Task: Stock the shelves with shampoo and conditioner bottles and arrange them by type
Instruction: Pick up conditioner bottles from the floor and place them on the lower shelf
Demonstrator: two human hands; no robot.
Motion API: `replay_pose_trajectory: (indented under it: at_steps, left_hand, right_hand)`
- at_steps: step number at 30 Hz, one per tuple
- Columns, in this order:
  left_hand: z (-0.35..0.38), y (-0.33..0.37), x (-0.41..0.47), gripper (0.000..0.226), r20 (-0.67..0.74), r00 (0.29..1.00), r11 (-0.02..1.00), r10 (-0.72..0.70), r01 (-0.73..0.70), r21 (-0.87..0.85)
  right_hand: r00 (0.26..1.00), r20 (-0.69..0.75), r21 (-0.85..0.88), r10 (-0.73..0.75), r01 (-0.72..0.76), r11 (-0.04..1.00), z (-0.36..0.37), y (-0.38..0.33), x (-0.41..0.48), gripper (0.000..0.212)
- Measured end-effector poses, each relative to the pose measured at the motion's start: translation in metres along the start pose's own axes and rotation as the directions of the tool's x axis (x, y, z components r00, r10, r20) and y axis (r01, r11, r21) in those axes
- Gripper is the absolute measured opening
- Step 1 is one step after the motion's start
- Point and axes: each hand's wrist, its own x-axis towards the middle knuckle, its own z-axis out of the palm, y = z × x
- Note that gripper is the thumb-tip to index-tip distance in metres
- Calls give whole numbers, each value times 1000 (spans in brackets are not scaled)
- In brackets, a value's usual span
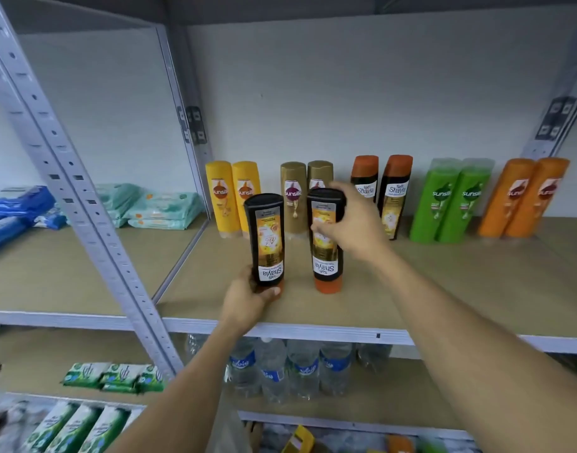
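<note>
My left hand [248,299] grips the left black bottle [267,237] by its cap, my right hand [352,230] the right black bottle [324,243] by its base, both near the shelf [427,289] front edge; along its back: yellow pair [220,197], gold pair [293,197], black pair [395,197], green pair [440,204], orange pair [516,201].

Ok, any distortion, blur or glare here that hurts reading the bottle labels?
Head view: wide-angle distortion skews the grey perforated metal upright and white shelf edge; light is soft, no glare; labels on the black orange-capped bottles that the left hand and right hand grip are legible; green-and-white packets bottom-left are blurred.
</note>
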Motion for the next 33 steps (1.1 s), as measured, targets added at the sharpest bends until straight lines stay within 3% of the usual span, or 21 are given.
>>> replay_pose_trajectory:
  at_steps: [2, 6, 12, 21, 24, 33]
  left_hand:
    - [1, -8, 2, 61, -11, 1000, 1000, -7, 7, -2]
    - [-1, -9, 10, 54, -68, 998, 1000, 18, -16, 22]
    - [-15, -7, 36, 53, -145, 989, 995, 38, -25, 96]
    - [-19, -18, 90, 57, -313, 949, 989, 46, 1, 147]
    - [-17, -25, 103, 58, -313, 949, 985, 51, 4, 172]
    - [-16, -33, 118, 64, -267, 961, 976, 72, -12, 219]
  right_hand:
    - [991, -50, 110, 126, -120, 987, 18, 27, -23, 69]
    - [965, 23, 187, 260, -260, 947, 57, 78, -62, 63]
    - [979, -54, 223, 195, -179, 958, 87, 90, -41, 54]
    - [993, -86, 121, 80, -69, 990, 142, 97, 15, 48]
    - [989, -121, 98, 84, -73, 993, 149, 103, 25, 45]
    - [990, -112, 102, 91, -79, 992, 157, 110, 29, 63]
